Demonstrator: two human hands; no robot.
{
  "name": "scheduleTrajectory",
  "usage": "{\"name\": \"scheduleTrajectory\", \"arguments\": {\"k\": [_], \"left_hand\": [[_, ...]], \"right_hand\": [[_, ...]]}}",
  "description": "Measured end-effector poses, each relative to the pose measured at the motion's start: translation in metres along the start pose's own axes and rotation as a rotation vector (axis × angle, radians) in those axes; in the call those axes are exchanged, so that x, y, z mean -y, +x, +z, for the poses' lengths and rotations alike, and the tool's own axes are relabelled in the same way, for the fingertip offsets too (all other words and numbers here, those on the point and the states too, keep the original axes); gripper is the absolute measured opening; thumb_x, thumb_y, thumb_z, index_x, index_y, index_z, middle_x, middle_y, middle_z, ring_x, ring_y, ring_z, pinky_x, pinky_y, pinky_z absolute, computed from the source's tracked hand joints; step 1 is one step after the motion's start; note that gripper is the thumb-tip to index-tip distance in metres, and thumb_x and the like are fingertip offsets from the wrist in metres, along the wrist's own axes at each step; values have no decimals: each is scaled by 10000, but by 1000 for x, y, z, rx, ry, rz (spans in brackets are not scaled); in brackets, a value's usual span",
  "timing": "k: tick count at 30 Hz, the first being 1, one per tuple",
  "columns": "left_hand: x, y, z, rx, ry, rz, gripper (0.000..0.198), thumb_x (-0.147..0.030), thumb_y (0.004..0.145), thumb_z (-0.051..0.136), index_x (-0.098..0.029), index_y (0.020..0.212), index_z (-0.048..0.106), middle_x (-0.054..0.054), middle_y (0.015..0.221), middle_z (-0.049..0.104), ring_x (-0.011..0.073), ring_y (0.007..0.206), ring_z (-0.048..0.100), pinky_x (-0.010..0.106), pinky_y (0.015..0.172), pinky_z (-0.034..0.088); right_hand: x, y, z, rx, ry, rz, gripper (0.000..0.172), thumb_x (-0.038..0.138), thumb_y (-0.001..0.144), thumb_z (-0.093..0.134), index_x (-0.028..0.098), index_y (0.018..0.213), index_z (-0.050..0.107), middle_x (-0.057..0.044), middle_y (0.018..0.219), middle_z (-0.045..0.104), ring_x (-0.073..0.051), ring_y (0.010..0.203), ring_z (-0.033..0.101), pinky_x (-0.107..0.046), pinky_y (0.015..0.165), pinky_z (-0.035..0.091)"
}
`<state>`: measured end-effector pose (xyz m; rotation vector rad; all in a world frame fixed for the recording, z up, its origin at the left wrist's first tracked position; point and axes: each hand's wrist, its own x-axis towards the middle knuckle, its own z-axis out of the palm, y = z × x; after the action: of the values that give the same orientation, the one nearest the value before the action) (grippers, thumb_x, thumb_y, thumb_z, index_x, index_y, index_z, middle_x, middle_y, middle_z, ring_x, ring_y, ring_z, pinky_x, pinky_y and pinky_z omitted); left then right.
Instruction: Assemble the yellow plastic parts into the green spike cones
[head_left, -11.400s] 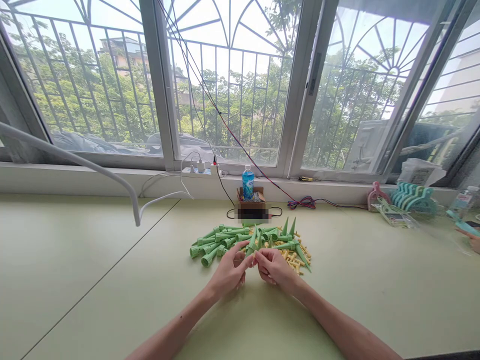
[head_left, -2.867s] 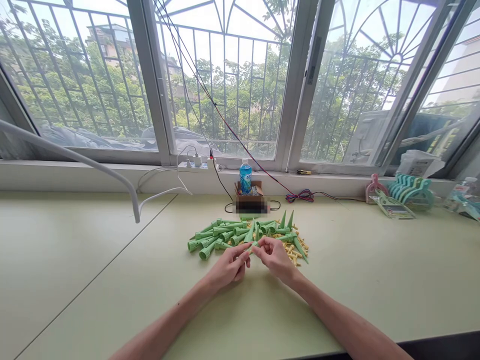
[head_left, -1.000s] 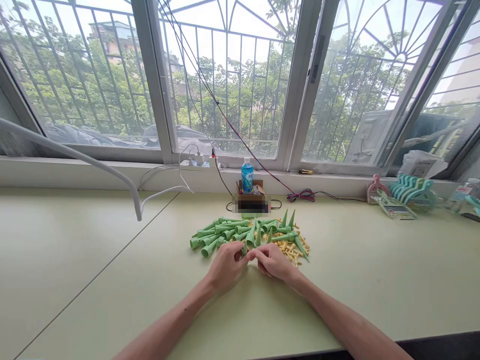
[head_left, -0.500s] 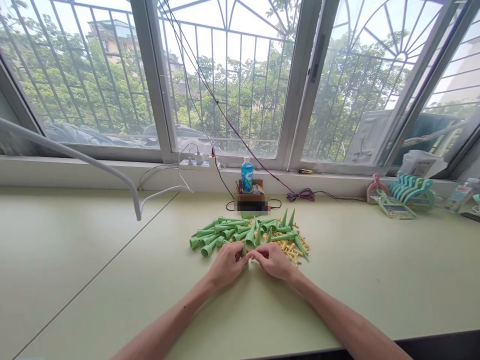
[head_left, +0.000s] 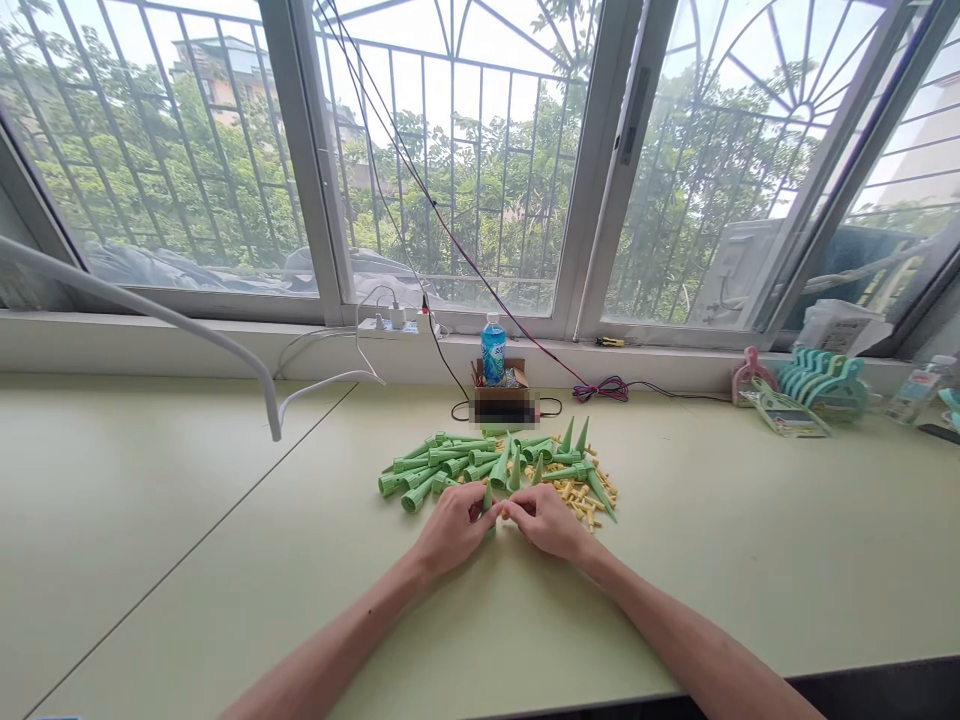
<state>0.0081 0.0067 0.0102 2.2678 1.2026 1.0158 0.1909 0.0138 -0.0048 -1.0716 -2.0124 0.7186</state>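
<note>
A heap of green plastic cone spikes (head_left: 450, 464) lies on the pale green table (head_left: 187, 520), with several small yellow pieces (head_left: 585, 498) at its right side. My left hand (head_left: 452, 528) is closed around one green cone (head_left: 488, 496), whose tip points up between my fingers. My right hand (head_left: 548, 521) pinches at that cone's base, fingertips touching the left hand's; what it pinches is too small to make out. Both hands rest at the near edge of the heap.
Behind the heap stand a small cardboard box (head_left: 502, 400) and a blue-labelled bottle (head_left: 493, 353). Red and black cables (head_left: 604, 389) run along the sill. A white bent tube (head_left: 225, 350) reaches in from the left. Teal hangers (head_left: 821, 384) and packets sit far right.
My hands have stayed together at the heap's near edge, only shifting slightly. Earlier the left hand held a cone lying sideways; now the cone's tip points up.
</note>
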Motion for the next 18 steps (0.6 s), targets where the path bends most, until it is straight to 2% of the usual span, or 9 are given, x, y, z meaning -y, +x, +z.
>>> {"name": "scheduleTrajectory", "arguments": {"k": [5,10,12,15,18], "left_hand": [[3,1,-2,20,15,15,341,-377,893,534,-163,630,566,-20,560,475,113,541,376,244,551,283],[7,2,-4,37,3,-6,349,-395,804,650,-169,586,497,-37,562,440,106,547,362,237,539,274],[9,2,-4,42,-28,-17,316,-401,791,660,-166,617,541,-41,572,422,108,556,362,233,536,278],[10,3,-5,59,-90,-50,250,-407,818,626,-163,769,649,-51,589,376,110,562,364,223,532,288],[9,4,-7,69,-130,-90,254,-413,829,610,-167,838,674,-59,590,336,106,556,346,215,518,283]], "right_hand": [[0,0,1,1,-11,9,387,269,862,489,178,500,385,38,516,299,-98,507,253,-252,500,190],[-2,-1,2,-32,-43,4,399,294,887,473,187,527,337,37,514,310,-101,503,265,-257,507,193],[-2,-1,2,-45,-58,1,406,306,895,472,188,531,336,35,514,322,-103,504,274,-258,511,198],[0,-1,2,-43,-68,-1,407,316,902,470,189,537,340,36,515,330,-103,506,283,-256,513,204],[0,-1,2,-41,-78,-10,407,323,907,464,188,544,339,39,514,329,-101,505,282,-255,511,203]]}}
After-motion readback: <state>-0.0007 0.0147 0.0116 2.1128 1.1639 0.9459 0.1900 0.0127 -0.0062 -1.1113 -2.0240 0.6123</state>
